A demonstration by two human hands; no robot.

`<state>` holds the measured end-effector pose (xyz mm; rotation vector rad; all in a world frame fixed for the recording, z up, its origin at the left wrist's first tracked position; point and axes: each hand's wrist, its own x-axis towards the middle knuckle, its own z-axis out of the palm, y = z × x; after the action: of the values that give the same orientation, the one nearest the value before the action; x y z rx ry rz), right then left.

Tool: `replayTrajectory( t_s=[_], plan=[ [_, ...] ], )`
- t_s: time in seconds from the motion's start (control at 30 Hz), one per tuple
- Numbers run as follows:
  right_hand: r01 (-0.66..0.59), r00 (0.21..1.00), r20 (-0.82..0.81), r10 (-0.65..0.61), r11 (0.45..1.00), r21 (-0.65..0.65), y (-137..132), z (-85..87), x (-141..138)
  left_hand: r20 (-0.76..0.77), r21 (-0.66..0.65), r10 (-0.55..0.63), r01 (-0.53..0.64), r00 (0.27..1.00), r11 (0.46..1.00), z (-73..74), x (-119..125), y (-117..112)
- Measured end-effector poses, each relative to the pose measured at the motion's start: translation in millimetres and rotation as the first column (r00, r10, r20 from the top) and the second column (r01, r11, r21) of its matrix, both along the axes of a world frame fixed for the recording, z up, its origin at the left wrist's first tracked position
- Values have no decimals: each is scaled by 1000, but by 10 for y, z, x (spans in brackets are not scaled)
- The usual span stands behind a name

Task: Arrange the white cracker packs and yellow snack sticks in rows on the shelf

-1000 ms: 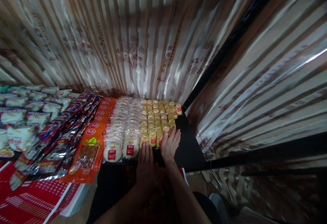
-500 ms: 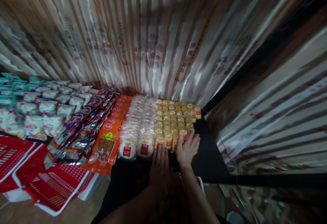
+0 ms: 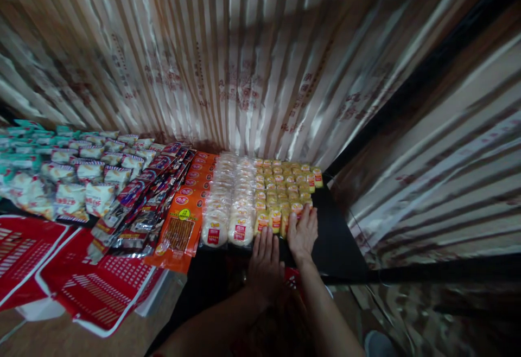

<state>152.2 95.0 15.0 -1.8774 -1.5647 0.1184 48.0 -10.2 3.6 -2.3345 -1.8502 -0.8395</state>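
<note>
Rows of small yellow snack packets (image 3: 280, 186) stand packed together on a black shelf (image 3: 331, 232). My left hand (image 3: 266, 262) rests at the front of these rows, its fingers stretched out toward the nearest packets. Against their front right corner lies my right hand (image 3: 303, 232), fingers extended over the end packets. Neither hand has anything grasped. Left of the yellow packets run two rows of round white rice crackers (image 3: 241, 227) in clear wrappers. Beside those, orange bags (image 3: 181, 229) of stick-shaped snacks overlap in a row.
Dark snack bags (image 3: 138, 221) lean in a slanted row farther left, beside white snack bags (image 3: 100, 197) and green packets (image 3: 24, 142). Red baskets (image 3: 97, 286) stand below the shelf's front. A striped curtain (image 3: 244, 64) hangs behind, and a dark post (image 3: 386, 96) rises at the right.
The shelf goods have shifted slightly right in view. Both hands keep nearly the same place against the yellow packets, with the right fingers a little closer over the corner.
</note>
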Motion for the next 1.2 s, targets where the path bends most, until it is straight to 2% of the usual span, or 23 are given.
replayTrajectory(
  t_s=[0.33,0.47,0.77,0.93,1.03,1.13,1.2],
  plan=[
    [-3,997,76,0,999,35,17,-69,-3,38,-90,-30,33,999,995,28,-7,7],
    [21,996,90,-29,996,86,16,-87,11,54,-66,-73,77,996,995,37,-31,-2],
    [13,995,96,-14,1000,13,30,-55,-6,163,-71,-60,73,985,995,4,12,28],
    [20,998,65,-27,994,103,23,-51,34,208,-43,-114,125,971,991,-1,-15,-20],
    [34,999,3,-35,984,175,0,-17,57,268,-45,-120,137,956,990,135,-72,-45],
    [35,998,-64,-21,973,227,-17,7,83,333,-21,-184,202,925,979,442,-247,9],
    [16,996,-92,6,971,240,-9,0,100,345,18,-287,300,893,954,670,-422,89]
  ],
)
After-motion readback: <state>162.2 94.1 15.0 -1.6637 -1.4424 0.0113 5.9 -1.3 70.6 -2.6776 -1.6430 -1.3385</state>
